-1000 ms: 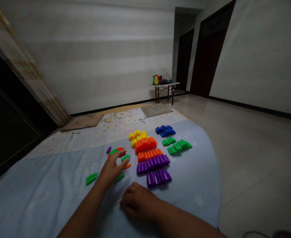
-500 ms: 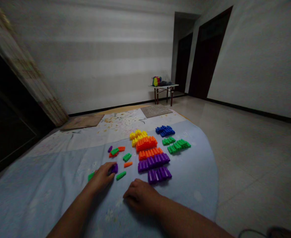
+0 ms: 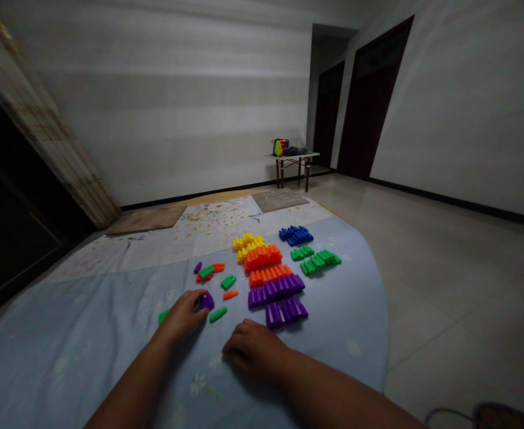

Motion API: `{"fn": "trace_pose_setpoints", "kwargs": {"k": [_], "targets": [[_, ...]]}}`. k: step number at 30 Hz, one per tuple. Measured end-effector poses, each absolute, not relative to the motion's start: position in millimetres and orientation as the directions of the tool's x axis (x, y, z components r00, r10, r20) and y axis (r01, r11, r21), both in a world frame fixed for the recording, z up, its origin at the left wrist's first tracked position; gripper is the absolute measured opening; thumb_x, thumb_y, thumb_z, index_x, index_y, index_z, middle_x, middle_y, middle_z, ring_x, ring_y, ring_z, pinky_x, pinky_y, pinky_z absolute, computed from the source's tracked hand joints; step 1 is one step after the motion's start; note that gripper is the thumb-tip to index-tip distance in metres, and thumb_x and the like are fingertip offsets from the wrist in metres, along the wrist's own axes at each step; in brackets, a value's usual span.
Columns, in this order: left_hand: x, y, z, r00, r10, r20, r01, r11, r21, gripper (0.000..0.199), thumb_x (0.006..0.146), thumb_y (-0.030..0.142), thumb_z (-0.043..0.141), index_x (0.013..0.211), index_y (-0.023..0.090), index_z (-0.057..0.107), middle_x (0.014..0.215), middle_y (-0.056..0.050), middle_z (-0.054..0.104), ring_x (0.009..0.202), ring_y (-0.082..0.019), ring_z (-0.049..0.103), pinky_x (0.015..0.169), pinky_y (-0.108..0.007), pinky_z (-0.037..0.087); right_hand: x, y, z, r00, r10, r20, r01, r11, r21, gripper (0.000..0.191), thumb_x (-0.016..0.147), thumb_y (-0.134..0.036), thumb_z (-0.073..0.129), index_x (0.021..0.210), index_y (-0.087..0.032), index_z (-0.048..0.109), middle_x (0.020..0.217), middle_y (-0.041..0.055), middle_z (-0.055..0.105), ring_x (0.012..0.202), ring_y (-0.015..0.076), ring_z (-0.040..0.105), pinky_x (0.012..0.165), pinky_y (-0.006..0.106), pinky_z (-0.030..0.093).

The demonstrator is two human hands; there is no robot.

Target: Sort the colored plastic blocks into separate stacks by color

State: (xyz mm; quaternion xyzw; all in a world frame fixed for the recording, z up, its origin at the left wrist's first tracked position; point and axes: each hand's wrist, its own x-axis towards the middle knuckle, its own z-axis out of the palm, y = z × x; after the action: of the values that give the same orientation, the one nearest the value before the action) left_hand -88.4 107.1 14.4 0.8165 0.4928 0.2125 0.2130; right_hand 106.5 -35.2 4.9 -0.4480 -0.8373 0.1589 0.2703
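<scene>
My left hand [image 3: 185, 314] is curled over a purple plastic piece [image 3: 207, 301], thumb and fingers closed on its sides. My right hand [image 3: 255, 350] rests on the cloth, fingers bent in, with nothing visible in it. Near the left hand lie a single green piece [image 3: 218, 314], an orange piece [image 3: 230, 294] and a green pair [image 3: 228, 282]. Another green piece [image 3: 164, 315] is partly hidden behind the left wrist. Beyond the right hand are rows of purple pieces [image 3: 276, 291], orange pieces [image 3: 263, 257] and yellow pieces [image 3: 248, 243].
Blue pieces [image 3: 296, 235] and green pieces [image 3: 321, 262] lie in groups toward the table's right edge. A small mixed pile [image 3: 208, 272] sits left of the rows. Two flat boards [image 3: 280, 200] rest on the far part of the cloth [image 3: 355, 286]. A small table [image 3: 292, 157] stands behind.
The view has shifted slightly. My left hand stays at the purple piece, which shows a little more between the fingers. The right hand has hardly moved.
</scene>
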Motion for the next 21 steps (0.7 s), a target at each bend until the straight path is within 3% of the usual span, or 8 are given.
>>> {"fn": "trace_pose_setpoints", "kwargs": {"k": [4,8,16,21], "targets": [[-57.3,88.5,37.8,0.477,0.866,0.149,0.666,-0.467,0.582,0.044,0.067,0.034,0.060,0.109,0.020,0.057,0.115,-0.009,0.059,0.103,-0.025,0.057,0.088,-0.041,0.046,105.9,-34.6,1.8,-0.452,0.834,0.317,0.661,0.552,-0.509,0.022,0.080,-0.019,0.052,0.097,-0.020,0.065,0.087,0.0044,0.063,0.085,0.0168,0.053,0.075,0.024,0.040],[-17.3,68.1,48.7,0.571,0.803,0.171,0.608,-0.553,0.569,0.047,0.069,0.026,0.059,0.115,0.018,0.054,0.117,-0.009,0.059,0.109,-0.022,0.053,0.097,-0.039,0.039,105.6,-32.7,-0.9,-0.457,0.832,0.316,0.665,0.555,-0.499,0.022,0.078,-0.018,0.053,0.096,-0.020,0.065,0.087,0.0050,0.063,0.085,0.0181,0.053,0.077,0.026,0.041],[18.6,55.7,45.2,0.608,0.781,0.142,0.649,-0.592,0.477,0.048,0.068,0.019,0.063,0.115,0.021,0.055,0.115,-0.008,0.060,0.111,-0.023,0.050,0.098,-0.042,0.035,104.8,-27.6,-6.4,-0.474,0.815,0.333,0.611,0.577,-0.542,0.025,0.074,-0.014,0.053,0.096,-0.019,0.065,0.098,0.0063,0.066,0.096,0.0214,0.055,0.082,0.030,0.040],[22.5,52.4,39.0,0.607,0.775,0.177,0.627,-0.604,0.493,0.049,0.068,0.025,0.065,0.115,0.022,0.055,0.118,-0.008,0.060,0.112,-0.024,0.050,0.099,-0.041,0.035,106.0,-30.8,-2.5,-0.474,0.814,0.335,0.576,0.574,-0.582,0.026,0.073,-0.011,0.051,0.093,-0.018,0.065,0.100,0.0061,0.065,0.096,0.0207,0.056,0.082,0.028,0.041]]}}
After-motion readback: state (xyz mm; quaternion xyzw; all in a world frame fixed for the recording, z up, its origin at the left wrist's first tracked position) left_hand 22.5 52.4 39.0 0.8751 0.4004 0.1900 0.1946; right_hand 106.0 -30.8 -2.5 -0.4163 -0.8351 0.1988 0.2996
